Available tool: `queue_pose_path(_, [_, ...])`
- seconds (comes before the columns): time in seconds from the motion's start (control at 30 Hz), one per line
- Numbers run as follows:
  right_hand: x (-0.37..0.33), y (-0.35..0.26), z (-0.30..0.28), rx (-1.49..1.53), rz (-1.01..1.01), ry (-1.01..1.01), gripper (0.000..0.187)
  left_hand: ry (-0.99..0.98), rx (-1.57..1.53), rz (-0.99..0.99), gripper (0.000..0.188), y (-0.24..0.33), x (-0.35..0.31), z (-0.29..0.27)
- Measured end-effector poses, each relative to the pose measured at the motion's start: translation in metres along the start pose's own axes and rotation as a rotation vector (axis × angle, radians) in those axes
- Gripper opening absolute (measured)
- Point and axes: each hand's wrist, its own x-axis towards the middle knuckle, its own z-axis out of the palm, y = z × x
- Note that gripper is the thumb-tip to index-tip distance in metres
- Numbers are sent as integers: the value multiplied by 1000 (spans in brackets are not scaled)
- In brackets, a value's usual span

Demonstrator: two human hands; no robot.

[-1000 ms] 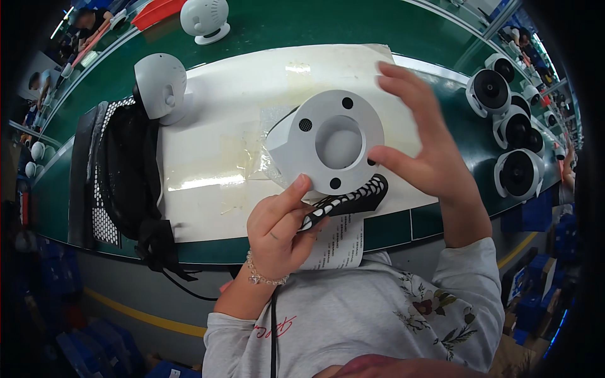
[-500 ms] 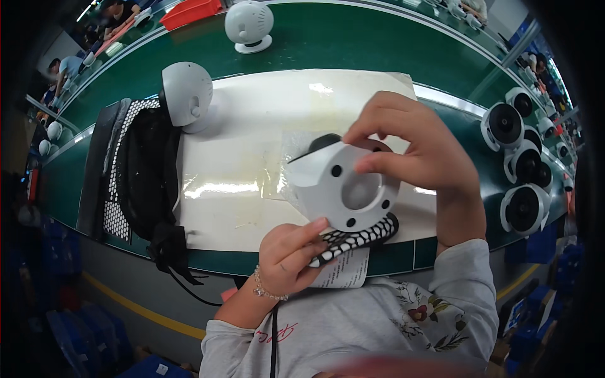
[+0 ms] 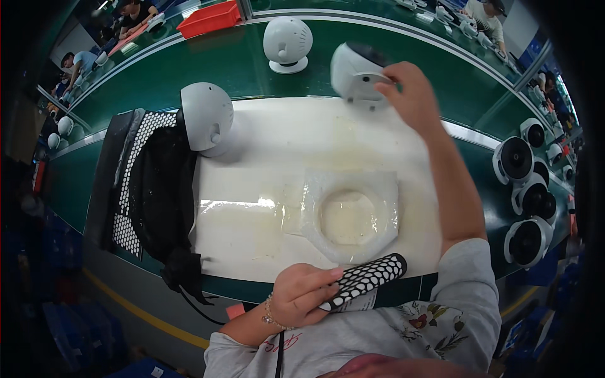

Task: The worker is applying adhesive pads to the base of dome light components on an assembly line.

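Near the front edge of the table, my left hand (image 3: 305,293) is closed on a black strip with rows of white round spots (image 3: 372,277). My right hand (image 3: 413,94) is stretched far forward, its fingers closed on the base of a small white fan (image 3: 353,72). This fan is tilted, its dark front turned up and away, and small black round pads show on its base. Blur hides some of the grip. Between my hands a translucent octagonal holder (image 3: 318,242) with a round opening lies on the white board (image 3: 252,170).
One white fan (image 3: 208,116) stands on the board's far left corner, another (image 3: 287,41) on the green table beyond. Black pouch (image 3: 161,189) and spotted sheets (image 3: 129,214) lie left. Several fans (image 3: 526,242) crowd the right. A red tray (image 3: 211,19) and co-workers are farther back.
My right hand has carried the fan forward from above the holder, uncovering the holder. My left hand has come off the fan's base and still holds the spotted strip. The view has shifted slightly.
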Motion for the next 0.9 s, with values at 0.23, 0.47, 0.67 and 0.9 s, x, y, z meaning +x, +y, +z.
queue_pose_path(0.23, [-3, 95, 23, -645, 137, -95, 17, 57, -53, 23, 27, -2, 3, -1])
queue_pose_path(0.47, [25, 45, 50, -426, 191, -321, 30, -12, -91, 5, 30, -1, 1, -3])
queue_pose_path(0.67, [73, 32, 128, -297, 165, -525, 54, -16, -72, -49, 26, -3, 4, -3])
queue_pose_path(0.9, [33, 39, 104, -539, -148, 62, 37, -46, -92, -111, 26, 0, 4, -6])
